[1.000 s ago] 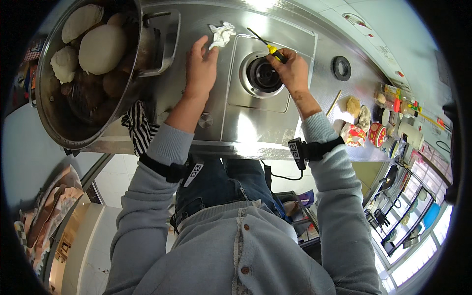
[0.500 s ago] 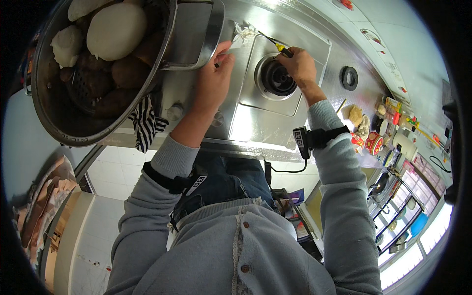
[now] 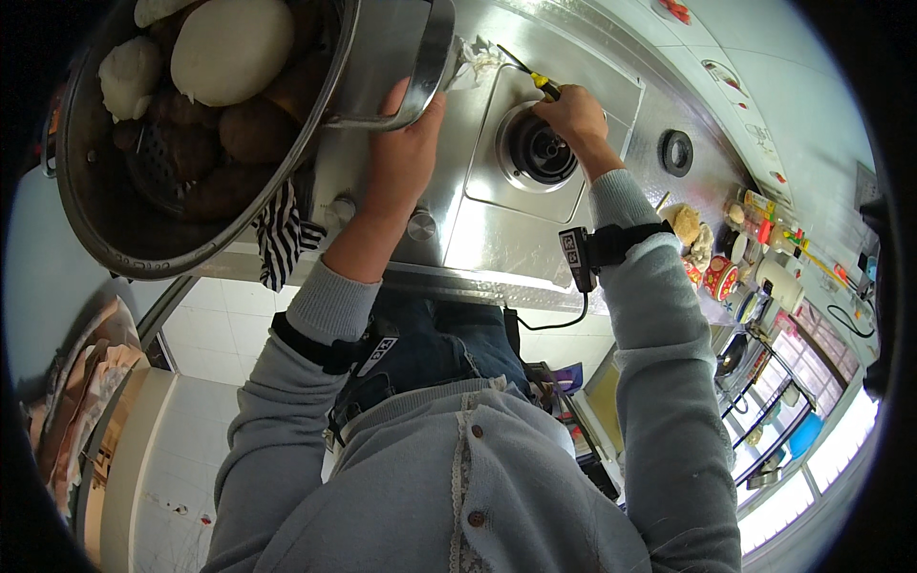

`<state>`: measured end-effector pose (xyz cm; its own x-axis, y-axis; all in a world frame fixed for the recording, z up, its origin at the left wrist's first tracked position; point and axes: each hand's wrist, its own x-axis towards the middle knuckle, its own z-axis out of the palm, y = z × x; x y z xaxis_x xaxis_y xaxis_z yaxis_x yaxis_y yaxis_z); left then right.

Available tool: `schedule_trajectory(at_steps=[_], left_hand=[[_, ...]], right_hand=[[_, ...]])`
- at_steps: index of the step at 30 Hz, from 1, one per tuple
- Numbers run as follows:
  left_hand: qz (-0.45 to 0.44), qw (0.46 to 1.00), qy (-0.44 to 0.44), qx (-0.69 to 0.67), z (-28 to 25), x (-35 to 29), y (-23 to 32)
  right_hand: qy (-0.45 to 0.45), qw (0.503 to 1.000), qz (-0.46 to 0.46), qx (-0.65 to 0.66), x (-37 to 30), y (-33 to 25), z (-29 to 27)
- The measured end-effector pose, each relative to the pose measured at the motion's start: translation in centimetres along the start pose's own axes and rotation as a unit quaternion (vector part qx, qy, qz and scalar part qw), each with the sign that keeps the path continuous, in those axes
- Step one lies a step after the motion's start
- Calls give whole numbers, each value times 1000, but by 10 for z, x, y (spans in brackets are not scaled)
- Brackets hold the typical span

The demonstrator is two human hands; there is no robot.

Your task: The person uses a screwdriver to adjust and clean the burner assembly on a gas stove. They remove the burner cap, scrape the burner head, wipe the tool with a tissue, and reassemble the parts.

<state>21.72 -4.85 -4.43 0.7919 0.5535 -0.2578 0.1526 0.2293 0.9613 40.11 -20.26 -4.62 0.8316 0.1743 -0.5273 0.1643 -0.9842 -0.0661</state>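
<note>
Steel stovetop [image 3: 497, 234]; right hand [image 3: 580, 116] grips screwdriver [image 3: 542, 81]; pot handle [image 3: 437, 53] crosses left hand [image 3: 405, 160], grip unclear

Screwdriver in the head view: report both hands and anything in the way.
Right hand gripping yellow-and-black screwdriver, shaft toward picture's upper left. Left hand partly hidden, grip unclear. Pot handle crossing the sightline.

The burner [image 3: 543, 153] is black with a silver rim, in a silver-grey counter [image 3: 616, 100]. Just beyond it, the screwdriver [image 3: 541, 81] is yellow and black. Well left of it, the pot [image 3: 100, 210] is dull silver-grey, the lump [image 3: 232, 53] inside cream-white, the cloth [image 3: 277, 239] black-and-white striped. To its right, the ring [image 3: 667, 154] is plain black and the jar [image 3: 720, 277] red with a yellowish pattern.
</note>
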Motion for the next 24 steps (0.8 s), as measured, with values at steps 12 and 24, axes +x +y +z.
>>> schedule_trajectory(at_steps=[12, 24], left_hand=[[-2, 1000, 1, -4, 1, -3, 1], [-1, 1000, -7, -7, 2, -4, -4]], right_hand=[[-12, 999, -29, 37, 17, 13, 14], [-123, 987, -47, 91, 60, 30, 12]])
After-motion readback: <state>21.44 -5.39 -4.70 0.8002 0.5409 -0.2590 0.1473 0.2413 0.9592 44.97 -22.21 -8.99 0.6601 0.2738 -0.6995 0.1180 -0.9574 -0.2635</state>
